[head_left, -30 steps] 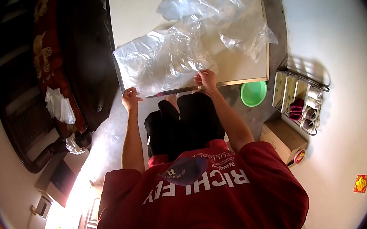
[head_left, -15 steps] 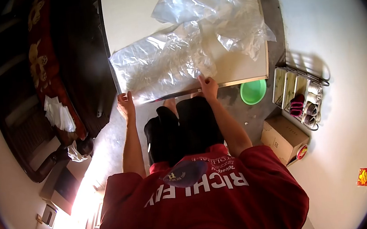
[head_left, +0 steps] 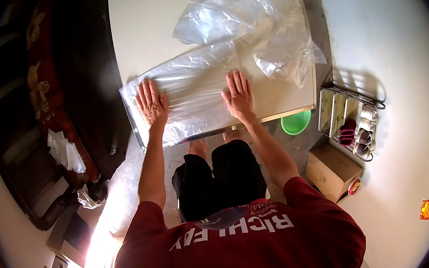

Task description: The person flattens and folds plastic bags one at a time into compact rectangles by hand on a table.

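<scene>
Left of centre in the frame, clear plastic sheet [head_left: 194, 91] lies along the desk [head_left: 145, 26] by its near edge. Left hand [head_left: 153, 106] and right hand [head_left: 239, 97] have moved up from that edge: now well apart, palms down on the sheet, fingers outstretched, clamped on nothing. Fewer crinkles than 0.5 s ago; smoothing looks well along. Crumpled plastic [head_left: 265, 24], upper right, unflattened.

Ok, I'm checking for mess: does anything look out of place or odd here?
The rear plastic stands out: it lies crumpled on the table, a corner poking past the right edge, while the sheet under the left hand and right hand is nearly flat. I see no spill or damage.
</scene>
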{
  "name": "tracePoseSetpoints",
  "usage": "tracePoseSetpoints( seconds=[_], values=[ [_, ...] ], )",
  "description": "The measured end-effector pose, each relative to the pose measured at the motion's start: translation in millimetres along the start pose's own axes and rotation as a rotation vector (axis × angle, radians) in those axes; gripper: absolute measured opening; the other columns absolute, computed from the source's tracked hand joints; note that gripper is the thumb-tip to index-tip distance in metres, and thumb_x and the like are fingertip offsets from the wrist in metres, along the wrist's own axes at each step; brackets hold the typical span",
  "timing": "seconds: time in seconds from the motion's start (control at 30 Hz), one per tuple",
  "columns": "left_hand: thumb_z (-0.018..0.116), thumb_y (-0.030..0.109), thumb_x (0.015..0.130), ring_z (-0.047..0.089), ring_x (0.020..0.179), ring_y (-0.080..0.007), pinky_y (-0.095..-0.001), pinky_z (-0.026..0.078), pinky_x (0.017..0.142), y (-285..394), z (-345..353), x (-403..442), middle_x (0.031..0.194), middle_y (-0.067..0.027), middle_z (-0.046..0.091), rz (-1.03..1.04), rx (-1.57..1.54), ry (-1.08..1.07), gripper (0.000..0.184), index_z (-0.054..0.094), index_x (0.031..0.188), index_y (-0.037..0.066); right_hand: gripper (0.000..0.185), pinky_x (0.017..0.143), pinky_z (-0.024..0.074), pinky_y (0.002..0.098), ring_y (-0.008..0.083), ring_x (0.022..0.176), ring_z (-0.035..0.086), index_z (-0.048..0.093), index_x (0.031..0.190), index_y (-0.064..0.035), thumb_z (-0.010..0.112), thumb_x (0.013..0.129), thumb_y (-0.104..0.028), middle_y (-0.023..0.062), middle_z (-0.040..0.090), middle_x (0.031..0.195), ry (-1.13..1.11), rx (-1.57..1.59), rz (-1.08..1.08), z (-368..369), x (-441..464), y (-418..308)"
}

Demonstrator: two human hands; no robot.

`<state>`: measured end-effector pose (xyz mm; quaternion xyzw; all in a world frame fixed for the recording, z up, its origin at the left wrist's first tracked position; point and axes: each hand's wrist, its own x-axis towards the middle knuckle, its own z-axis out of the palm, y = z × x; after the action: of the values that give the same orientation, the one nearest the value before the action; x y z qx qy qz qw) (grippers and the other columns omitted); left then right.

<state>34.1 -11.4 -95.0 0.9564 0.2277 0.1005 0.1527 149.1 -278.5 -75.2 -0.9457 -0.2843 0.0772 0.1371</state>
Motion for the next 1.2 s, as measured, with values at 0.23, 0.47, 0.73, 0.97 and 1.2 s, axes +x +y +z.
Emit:
tracePoseSetpoints(
  seconds=[0.23,0.47,0.73,0.97,1.2],
  values=[
    [0.045,0.025,0.093,0.012,0.141,-0.0297,-0.0521,0.005,0.113,35,-2,5,0.153,-0.007,0.016,0.089,-0.074,-0.164,0.058,0.023,0.146,0.013,0.065,0.11,0.0195,0.051,0.0359,0.136,0.022,0.03,0.142,-0.0083,0.06,0.085,-0.019,0.0126,0.022,0.15,0.041,0.157,-0.159,-16,32,-52],
    [0.043,0.02,0.087,0.024,0.138,-0.029,-0.0484,0.013,0.112,-8,-10,11,0.148,-0.0079,0.03,0.128,0.041,-0.024,0.054,0.037,0.141,0.013,0.058,0.111,0.0192,0.0456,0.0292,0.137,0.024,0.032,0.141,-0.0094,0.05,0.09,-0.031,0.0117,0.026,0.149,0.132,0.003,-0.091,13,64,-18],
    [0.039,0.021,0.095,0.011,0.141,-0.0343,-0.0531,0.006,0.112,15,-16,-21,0.151,-0.0156,0.018,-0.006,0.055,-0.009,0.055,0.024,0.142,-0.001,0.062,0.11,0.0193,0.049,0.0353,0.137,0.021,0.024,0.143,-0.006,0.051,0.09,-0.023,0.0158,0.021,0.15,0.074,0.106,-0.015,-2,10,-32],
    [0.042,0.023,0.087,0.024,0.137,-0.0327,-0.0488,0.013,0.112,4,-17,-65,0.148,-0.0138,0.028,-0.038,0.061,-0.063,0.059,0.029,0.142,0.004,0.059,0.11,0.0206,0.0477,0.0309,0.136,0.026,0.032,0.14,-0.0083,0.052,0.088,-0.028,0.0112,0.03,0.147,-0.001,0.035,-0.025,10,-38,-24],
    [0.039,0.023,0.093,0.016,0.14,-0.0326,-0.0504,0.009,0.112,-19,-30,-65,0.15,-0.0176,0.019,-0.102,0.112,-0.058,0.057,0.022,0.142,-0.002,0.057,0.111,0.0186,0.0467,0.0313,0.137,0.023,0.031,0.14,-0.0077,0.05,0.089,-0.025,0.0127,0.027,0.147,0.025,0.049,0.11,-4,-43,-24]
  ],
)
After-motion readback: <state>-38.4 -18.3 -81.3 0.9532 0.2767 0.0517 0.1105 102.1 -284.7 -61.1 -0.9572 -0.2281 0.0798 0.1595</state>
